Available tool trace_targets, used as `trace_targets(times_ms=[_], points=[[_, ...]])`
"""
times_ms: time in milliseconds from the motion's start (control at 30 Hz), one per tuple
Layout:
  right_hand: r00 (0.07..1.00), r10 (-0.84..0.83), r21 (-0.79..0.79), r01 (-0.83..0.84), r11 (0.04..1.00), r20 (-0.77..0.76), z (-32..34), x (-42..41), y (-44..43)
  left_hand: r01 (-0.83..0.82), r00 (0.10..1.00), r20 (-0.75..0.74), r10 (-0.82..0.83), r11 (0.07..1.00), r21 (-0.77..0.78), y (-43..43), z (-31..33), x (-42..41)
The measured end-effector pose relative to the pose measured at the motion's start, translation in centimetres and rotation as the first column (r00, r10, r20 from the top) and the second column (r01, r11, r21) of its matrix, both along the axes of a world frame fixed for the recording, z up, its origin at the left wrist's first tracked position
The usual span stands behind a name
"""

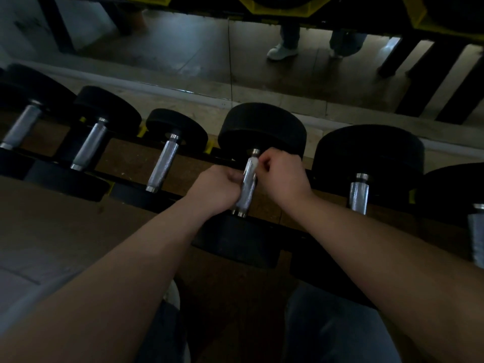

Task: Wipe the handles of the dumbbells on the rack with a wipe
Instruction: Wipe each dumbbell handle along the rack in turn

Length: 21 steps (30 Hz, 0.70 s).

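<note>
Dim gym; long rack (172, 196) runs left to right across view, black rails with yellow cradles; mirror (183, 48) behind it shows floor and the reflection of white shoes (281, 52); upper tier (288, 6) of black and yellow hangs over the top edge.

Row of black round-head dumbbells with chrome grips lies on the rack, grips pointing toward the camera; three on the left (167, 158) (90, 145) (21, 124), two on the right (366, 153) (476, 231); neighbours close on both sides but not touching the hands.

Centre dumbbell (262, 127) is the one being worked; near head sits low between both forearms, far head just beyond the knuckles.

Jeans legs (335, 323) at bottom, one pale shoe (171, 294) below the left forearm.

Left hand (217, 189) comes in from the left, fingers curled round the lower half of the handle (247, 189), gripping it; fingertips hidden behind the bar.

Right hand (281, 176) comes from the right, fingers curled in, pinching the wipe (252, 163) against the upper end of the handle, just under the far collar.

Wipe shows only as a small white patch on the bar beside the right fingers; how far round the bar it goes, cannot tell.
</note>
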State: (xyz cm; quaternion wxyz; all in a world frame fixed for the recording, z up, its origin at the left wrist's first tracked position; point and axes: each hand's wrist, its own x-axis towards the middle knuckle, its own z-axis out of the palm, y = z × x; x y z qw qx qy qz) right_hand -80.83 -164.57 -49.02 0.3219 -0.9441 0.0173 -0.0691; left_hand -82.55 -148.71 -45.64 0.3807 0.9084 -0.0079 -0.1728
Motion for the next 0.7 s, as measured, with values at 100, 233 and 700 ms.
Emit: trace_targets(times_ms=[100, 233, 700], points=[[0.998, -0.029, 0.011, 0.03, 1.0, -0.064, 0.4, -0.8, 0.5, -0.002, 1.0, 0.02, 0.002, 1.0, 0.007, -0.1, -0.1, -0.1], [0.956, 0.014, 0.092, 0.013, 0.996, -0.294, 0.5, -1.8, 0.9, -0.019, 1.0, 0.017, 0.019, 1.0, -0.019, -0.1, -0.3, -0.1], [0.891, 0.074, 0.196, 0.017, 0.98, -0.449, 0.2, -0.9, -0.3, 0.015, 0.999, -0.047, -0.008, 0.989, 0.149, -1.0, 0.8, -0.6]])
